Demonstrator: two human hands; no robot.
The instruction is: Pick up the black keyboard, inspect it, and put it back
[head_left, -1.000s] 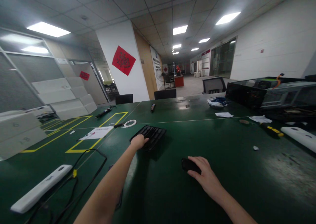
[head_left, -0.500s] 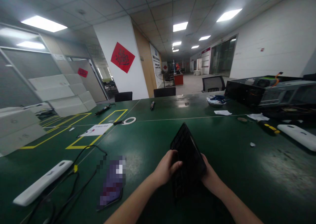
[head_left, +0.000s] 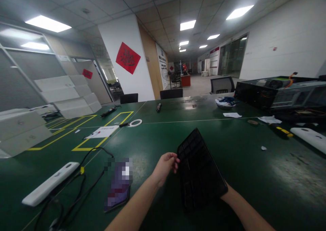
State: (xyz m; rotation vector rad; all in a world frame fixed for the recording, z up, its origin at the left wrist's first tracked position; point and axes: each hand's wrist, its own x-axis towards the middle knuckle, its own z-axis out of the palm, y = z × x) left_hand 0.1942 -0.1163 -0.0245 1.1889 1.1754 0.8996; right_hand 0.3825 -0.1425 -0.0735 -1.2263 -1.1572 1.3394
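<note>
A flat black tray with a grid of rectangular sections is tilted up over the green table. My left hand is at its upper left edge, fingers curled together with the tips against or just beside the rim. Whether anything is pinched between them I cannot make out. My right hand supports the tray from behind at the lower right; its fingers are hidden by the tray. To the left of my left forearm lies a phone-shaped thing, blurred by pixels.
A white bar-shaped thing and black cables lie at left. Farther off are a paper sheet, a white ring and a small dark cylinder. An opened computer case stands right, near a yellow-black tool.
The tray has turned so its gridded face shows more broadly. My left thumb has come off that face to the edge, and my right hand has gone behind the tray.
</note>
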